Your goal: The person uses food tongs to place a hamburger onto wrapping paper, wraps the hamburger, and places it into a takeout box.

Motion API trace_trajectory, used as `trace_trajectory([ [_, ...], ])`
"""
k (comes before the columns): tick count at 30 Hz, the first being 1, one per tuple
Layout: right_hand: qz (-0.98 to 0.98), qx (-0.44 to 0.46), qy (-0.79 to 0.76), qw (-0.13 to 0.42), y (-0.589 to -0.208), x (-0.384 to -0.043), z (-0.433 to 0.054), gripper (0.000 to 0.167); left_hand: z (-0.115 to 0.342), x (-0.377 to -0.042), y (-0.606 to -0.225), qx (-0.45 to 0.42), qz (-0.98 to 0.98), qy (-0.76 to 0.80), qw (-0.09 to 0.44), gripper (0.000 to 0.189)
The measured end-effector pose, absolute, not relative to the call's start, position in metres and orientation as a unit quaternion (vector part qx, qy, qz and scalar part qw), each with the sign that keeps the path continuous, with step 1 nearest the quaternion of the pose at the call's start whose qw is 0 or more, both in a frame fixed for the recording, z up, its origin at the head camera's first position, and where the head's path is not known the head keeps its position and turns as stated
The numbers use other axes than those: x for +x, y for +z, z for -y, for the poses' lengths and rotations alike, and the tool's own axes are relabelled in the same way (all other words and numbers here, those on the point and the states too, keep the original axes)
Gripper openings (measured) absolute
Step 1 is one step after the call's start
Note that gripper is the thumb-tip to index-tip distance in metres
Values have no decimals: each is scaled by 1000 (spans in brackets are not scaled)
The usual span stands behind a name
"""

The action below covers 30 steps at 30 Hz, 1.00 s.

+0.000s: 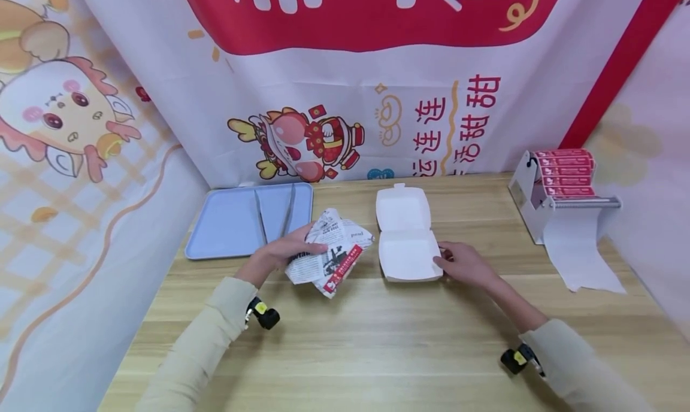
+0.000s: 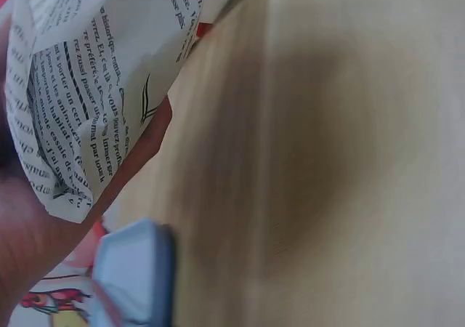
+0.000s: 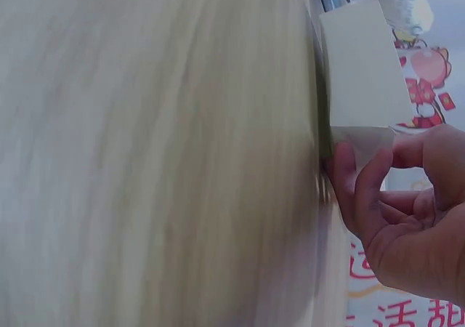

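My left hand (image 1: 291, 245) holds a bundle in crumpled newspaper-print wrapping paper (image 1: 318, 265) above the table, thumb lying across its top. A red printed sticker (image 1: 345, 267) runs along the bundle's edge; whatever is inside is hidden. In the left wrist view, the folded paper (image 2: 109, 87) rests in the palm. To its right lies an open white clamshell takeout box (image 1: 409, 253), lid folded back toward the wall, with nothing inside. My right hand (image 1: 468, 263) pinches that box's right side wall near the front corner, as the right wrist view also shows, fingers (image 3: 370, 189) curled at the wall.
A blue tray (image 1: 226, 223) stands at the back left with metal tongs (image 1: 261, 217) on it. At the right is a label dispenser (image 1: 525, 190) with a roll of red stickers (image 1: 566, 172), its white backing strip (image 1: 577, 256) trailing onto the table. Printed cloth walls enclose the wooden table (image 1: 356, 352).
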State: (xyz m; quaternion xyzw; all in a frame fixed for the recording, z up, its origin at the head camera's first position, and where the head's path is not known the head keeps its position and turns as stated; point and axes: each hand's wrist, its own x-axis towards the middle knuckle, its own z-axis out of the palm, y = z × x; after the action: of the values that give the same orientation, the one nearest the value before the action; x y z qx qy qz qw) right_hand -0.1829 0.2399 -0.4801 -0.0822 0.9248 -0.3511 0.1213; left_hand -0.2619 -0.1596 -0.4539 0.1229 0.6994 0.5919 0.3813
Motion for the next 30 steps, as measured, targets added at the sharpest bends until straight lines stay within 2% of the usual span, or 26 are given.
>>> trace_trajectory([
  [5, -927, -83, -353, 99, -483, -184, -234, 47, 149, -274, -422, 167, -715, 553, 395, 77],
  [10, -930, -78, -346, 100, -487, -183, -229, 46, 112, -285, -398, 215, -768, 460, 390, 88],
  [15, -918, -69, -376, 111, -494, -177, -221, 45, 73, -292, -397, 257, -781, 401, 404, 90],
  [19, -902, -70, -410, 112, -497, -175, -218, 37, 47, -295, -400, 277, -799, 350, 403, 90],
  [23, -893, -78, -431, 104, -499, -174, -220, 31, 29, -298, -404, 277, -820, 295, 405, 98],
  [25, -881, -84, -452, 114, -499, -174, -222, 33, 23, -299, -407, 275, -823, 281, 411, 100],
  [30, -793, -75, -574, 190, -500, -175, -228, 42, 13, -305, -415, 284, -822, 265, 416, 97],
])
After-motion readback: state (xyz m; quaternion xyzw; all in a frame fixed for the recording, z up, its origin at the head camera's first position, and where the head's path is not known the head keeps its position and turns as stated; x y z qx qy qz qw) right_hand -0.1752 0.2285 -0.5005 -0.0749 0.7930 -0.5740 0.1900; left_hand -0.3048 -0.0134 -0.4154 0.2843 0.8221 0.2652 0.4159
